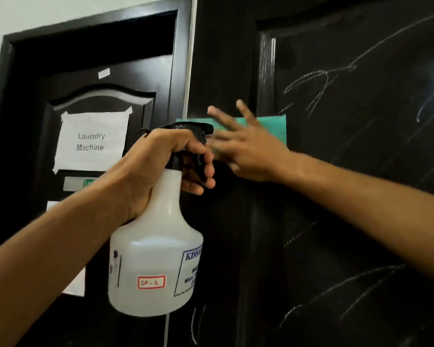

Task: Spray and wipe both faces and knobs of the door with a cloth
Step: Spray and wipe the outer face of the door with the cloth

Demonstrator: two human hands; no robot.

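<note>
A black panelled door (348, 171) fills the right side of the head view, its face marked with pale chalky streaks. My right hand (246, 149) presses a green cloth (273, 128) flat against the door's left stile, fingers spread and blurred. My left hand (166, 161) grips the neck of a white translucent spray bottle (156, 259) with a black trigger head, a finger curled over the trigger. The nozzle points toward the cloth. No knob is in view.
Behind, on the left, a second black door (105, 96) carries a taped paper sign (90, 141) reading "Laundry Machine". A white wall (23, 11) shows above it. A pale strip of door edge (189, 71) separates the two doors.
</note>
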